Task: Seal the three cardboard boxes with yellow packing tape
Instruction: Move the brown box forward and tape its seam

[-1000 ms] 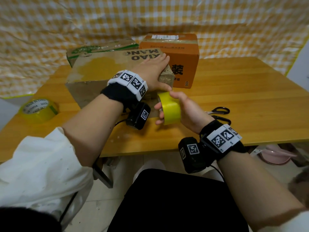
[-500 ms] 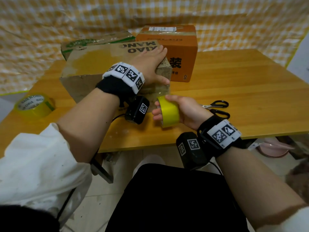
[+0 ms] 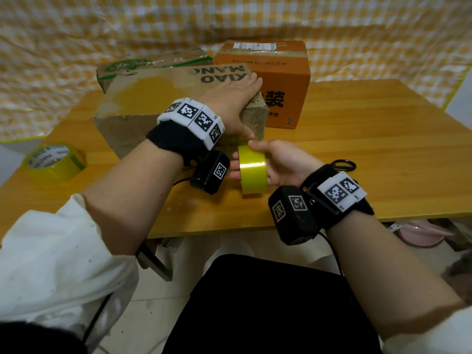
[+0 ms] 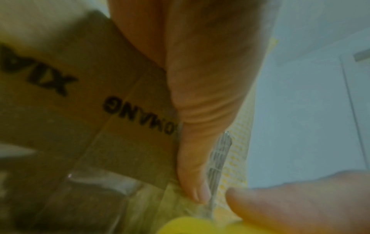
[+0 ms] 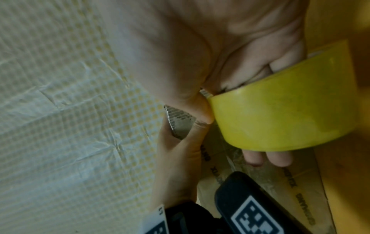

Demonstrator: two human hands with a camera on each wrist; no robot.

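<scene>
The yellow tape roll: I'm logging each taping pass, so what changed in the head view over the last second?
The right hand drew the yellow tape roll a little down the near side of the brown box, away from its top edge, still gripping it. The left hand stayed pressed on the box's top corner. The spare roll, scissors and other boxes did not move.

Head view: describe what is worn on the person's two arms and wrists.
Each wrist carries a black band topped with white blocks printed with black square markers, left and right. A black camera box with its own marker hangs under each wrist, left and right, each trailing a thin black cable. The left arm has a white sleeve pushed up; the right forearm is bare.
</scene>
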